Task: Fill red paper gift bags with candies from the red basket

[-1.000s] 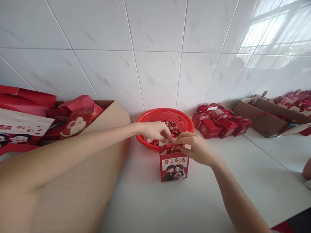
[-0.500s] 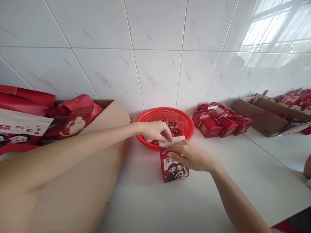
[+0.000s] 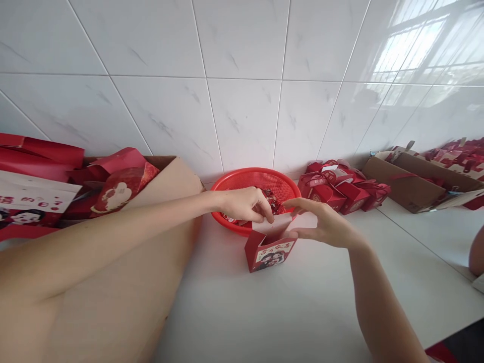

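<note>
A red paper gift box [image 3: 252, 254] with a cartoon couple on its front stands on the white counter, its top flaps raised and its mouth open. My left hand [image 3: 242, 204] hangs over the mouth of the box from the left, fingers curled downward; whether anything is between the fingertips is hidden. On the other side, my right hand [image 3: 325, 224] holds the box by its right edge, thumb at the front panel and fingers by the back flap. Behind the box sits a red plastic basket [image 3: 242, 175] containing small wrapped sweets [image 3: 270, 196], partly covered by my left hand.
A large cardboard carton [image 3: 166, 201] with red gift bags [image 3: 41, 156] is at the left, under my left arm. Finished-looking red boxes [image 3: 327, 196] cluster right of the basket. Farther right is a brown carton [image 3: 404, 184]. Part of another person's arm [image 3: 477, 252] shows at the right edge.
The gift box has turned and its mouth has widened. My right hand has moved from over its front to its right edge, with thumb and fingers spread. My left hand has shifted slightly right.
</note>
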{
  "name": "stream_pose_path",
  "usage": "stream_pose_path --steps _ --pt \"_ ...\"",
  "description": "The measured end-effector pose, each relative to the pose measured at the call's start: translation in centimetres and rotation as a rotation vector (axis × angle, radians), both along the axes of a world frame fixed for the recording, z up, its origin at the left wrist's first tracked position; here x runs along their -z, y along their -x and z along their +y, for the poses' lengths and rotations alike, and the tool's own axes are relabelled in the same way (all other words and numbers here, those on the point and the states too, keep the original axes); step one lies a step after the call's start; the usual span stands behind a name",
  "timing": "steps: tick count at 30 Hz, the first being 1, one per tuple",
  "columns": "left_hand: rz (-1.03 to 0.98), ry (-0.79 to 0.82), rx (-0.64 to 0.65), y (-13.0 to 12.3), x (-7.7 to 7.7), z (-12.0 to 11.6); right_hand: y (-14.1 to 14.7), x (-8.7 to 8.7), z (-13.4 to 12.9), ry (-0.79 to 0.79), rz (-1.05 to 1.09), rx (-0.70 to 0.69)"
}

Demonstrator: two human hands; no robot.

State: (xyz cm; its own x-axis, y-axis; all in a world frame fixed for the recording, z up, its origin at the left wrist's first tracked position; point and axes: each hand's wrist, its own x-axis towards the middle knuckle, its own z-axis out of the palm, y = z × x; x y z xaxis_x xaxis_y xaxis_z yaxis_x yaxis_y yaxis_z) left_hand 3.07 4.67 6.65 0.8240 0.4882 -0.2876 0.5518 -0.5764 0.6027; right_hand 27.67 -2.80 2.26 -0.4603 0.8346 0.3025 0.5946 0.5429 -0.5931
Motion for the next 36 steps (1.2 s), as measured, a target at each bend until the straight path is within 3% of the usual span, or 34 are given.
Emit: stream_pose_path --steps 5,10,13,18,25,36 --pt "-0.223 0.098 -0.016 -0.1 -0.8 0.3 -1.5 0.1 0.7 0.111 0.010 -0.054" --pt "-0.464 0.081 -0.122 -0.2 -1.6 0.8 -0.9 0.2 1.3 0.312 0.492 -0.192" --pt "-0.458 0.039 -0.145 -0.2 -1.5 0.8 -0.3 0.7 1.8 0.345 0.604 -0.138" --pt "-0.340 0.092 -0.205 0.1 -1.2 0.8 0.0 1.4 2.2 0.228 0.641 -0.037" --pt "-0.310 0.130 -0.114 0.3 -0.4 1.1 0.3 1.2 2.2 0.213 0.746 0.032" --pt "-0.392 0.091 -0.115 0.2 0.2 1.1 0.2 1.1 2.1 0.236 0.729 0.011"
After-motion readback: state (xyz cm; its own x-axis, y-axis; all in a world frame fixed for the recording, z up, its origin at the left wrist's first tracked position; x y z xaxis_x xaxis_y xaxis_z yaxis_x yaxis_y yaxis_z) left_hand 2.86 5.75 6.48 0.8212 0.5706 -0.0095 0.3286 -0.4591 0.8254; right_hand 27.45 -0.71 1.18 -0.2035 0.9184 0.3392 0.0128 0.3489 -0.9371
